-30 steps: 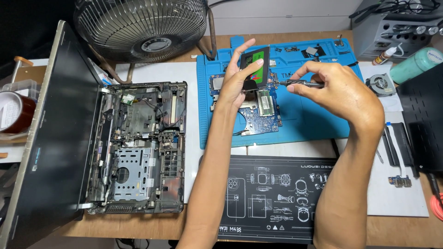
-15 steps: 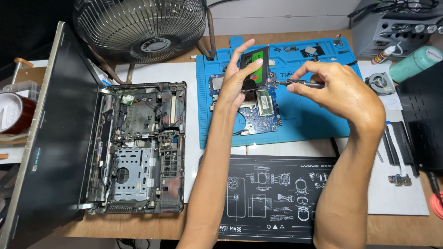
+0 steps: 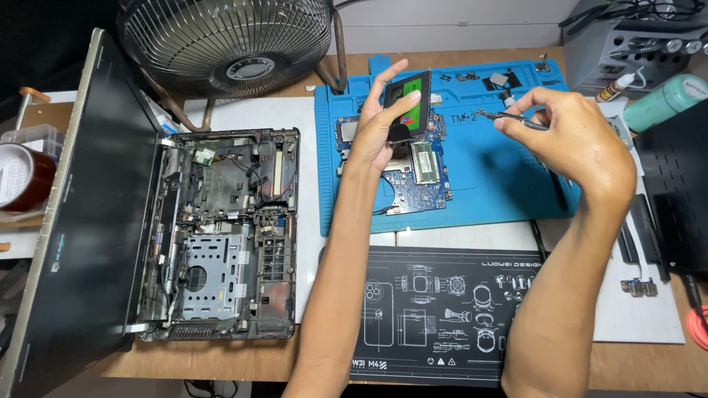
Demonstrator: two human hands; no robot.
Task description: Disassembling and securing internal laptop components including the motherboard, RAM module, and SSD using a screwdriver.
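Head view: the left hand [image 3: 376, 136] grips a thin black drive with a green label [image 3: 408, 105] by its edges, fingers closed on it, tilted up above the blue motherboard [image 3: 413, 173], evidently to expose it to the tool. The right hand [image 3: 582, 144] pinches a slim screwdriver [image 3: 509, 118] aimed at the drive. Below lies a blue work mat [image 3: 501, 184] on a wooden bench [image 3: 243, 361], with an opened laptop chassis [image 3: 221, 236] and a fan [image 3: 228, 44] to the left.

Opened laptop [image 3: 221, 236] lies left of work mat [image 3: 501, 191].
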